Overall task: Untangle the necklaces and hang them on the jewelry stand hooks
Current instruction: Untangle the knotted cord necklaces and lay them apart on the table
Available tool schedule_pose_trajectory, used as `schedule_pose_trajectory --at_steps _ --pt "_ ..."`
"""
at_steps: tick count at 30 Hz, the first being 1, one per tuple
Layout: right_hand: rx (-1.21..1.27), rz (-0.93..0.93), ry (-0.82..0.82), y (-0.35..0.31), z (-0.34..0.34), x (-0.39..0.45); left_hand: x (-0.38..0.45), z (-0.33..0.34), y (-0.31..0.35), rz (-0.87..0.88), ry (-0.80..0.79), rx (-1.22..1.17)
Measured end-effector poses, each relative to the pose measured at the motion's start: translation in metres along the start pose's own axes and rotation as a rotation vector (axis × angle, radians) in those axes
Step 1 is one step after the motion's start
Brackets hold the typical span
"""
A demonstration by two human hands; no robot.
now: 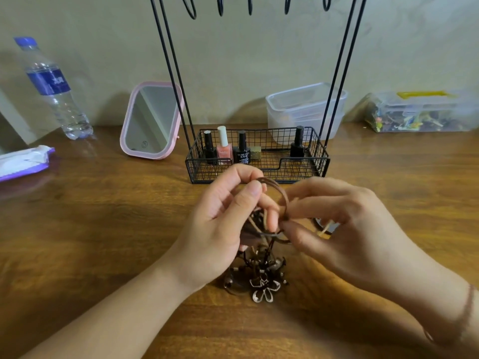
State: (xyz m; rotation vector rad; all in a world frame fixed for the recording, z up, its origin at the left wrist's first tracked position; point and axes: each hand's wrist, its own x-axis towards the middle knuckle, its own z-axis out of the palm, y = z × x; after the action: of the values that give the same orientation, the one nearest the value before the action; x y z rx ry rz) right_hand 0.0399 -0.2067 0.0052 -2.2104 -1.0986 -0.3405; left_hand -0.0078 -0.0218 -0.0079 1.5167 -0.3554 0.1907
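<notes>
We are at the untangling step, and we think it goes best slowly. Our left hand (223,224) holds the brown cords of the necklaces (259,270) between its curled thumb and fingers. Our right hand (337,224) pinches one cord loop (278,193) between thumb and forefinger. It seems wise to pull this loop out gently and to follow one cord only, because a hard pull would probably tighten the knots.

The bundle hangs from our hands, just in front of the jewelry stand (256,156), and its lower part rests on the wooden table (103,229). The cords look thin, round and a little stiff. Small beads and a flower pendant (264,290) with looped petals hang low. The stand is of thin black wire, with a mesh basket below and hooks (220,6) above, which carry nothing yet.
</notes>
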Motion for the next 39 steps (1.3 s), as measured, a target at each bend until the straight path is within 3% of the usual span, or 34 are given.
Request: schedule_pose_trajectory --at_steps 3,7,10,13,18,23,25,31,36,39 --pt "0.302 0.057 0.151 -0.001 -0.003 0.001 -0.001 -0.002 0.0 0.095 -0.05 0.262" --pt "0.79 0.24 0.208 -0.002 -0.009 0.004 -0.003 0.0 0.002 0.137 -0.098 0.625" --pt "1.028 0.245 0.12 -0.003 -0.016 0.004 -0.002 -0.002 0.001 0.067 -0.066 0.813" --pt "1.142 0.178 0.002 -0.002 -0.023 0.003 -0.001 -0.006 0.004 -0.015 -0.112 0.763" --pt "0.845 0.06 -0.018 -0.005 -0.026 0.001 -0.004 -0.002 0.006 0.066 -0.055 0.833" --pt "0.269 -0.002 0.046 -0.009 -0.019 0.005 -0.004 0.003 0.008 -0.011 0.031 1.024" --pt "0.176 -0.035 0.055 -0.011 -0.017 0.009 -0.003 0.005 0.009 -0.053 0.056 1.062" --pt "0.384 -0.051 0.046 -0.02 -0.009 0.016 -0.004 0.003 0.013 -0.065 0.005 1.008" --pt "0.874 -0.073 0.01 -0.03 -0.004 0.02 -0.001 0.001 0.014 -0.006 0.007 0.793" --pt "0.823 -0.075 -0.02 -0.027 -0.009 0.02 -0.002 0.001 0.017 -0.028 -0.062 0.76"
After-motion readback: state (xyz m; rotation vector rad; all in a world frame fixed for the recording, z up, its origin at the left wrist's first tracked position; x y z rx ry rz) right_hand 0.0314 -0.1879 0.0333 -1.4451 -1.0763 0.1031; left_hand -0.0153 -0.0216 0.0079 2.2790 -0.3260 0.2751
